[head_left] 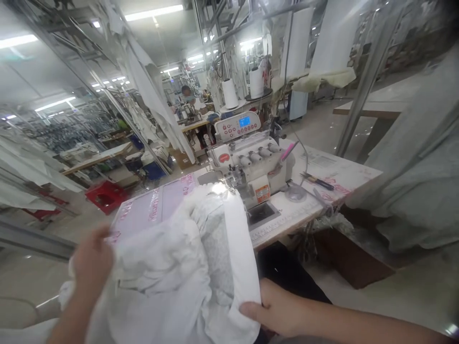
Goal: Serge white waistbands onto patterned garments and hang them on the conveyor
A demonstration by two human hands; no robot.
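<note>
White fabric (158, 272) is bunched over the front of the sewing table, and its far end lies under the presser area of an overlock sewing machine (247, 162). My right hand (274, 306) pinches the near end of a smooth white band (242, 243) along the fabric's right edge, thumb on top. Over the table's left edge, my left hand (93, 258) is beside the fabric, smeared by motion. Whether its fingers hold any cloth cannot be made out.
Tweezers and small snips (317, 180) lie on the table (358, 169) right of the machine. Thread cones (229, 93) stand behind it. A red stool (105, 196) is on the floor at left. Hanging cloth (419, 143) fills the right side. Another person (188, 95) sits farther back.
</note>
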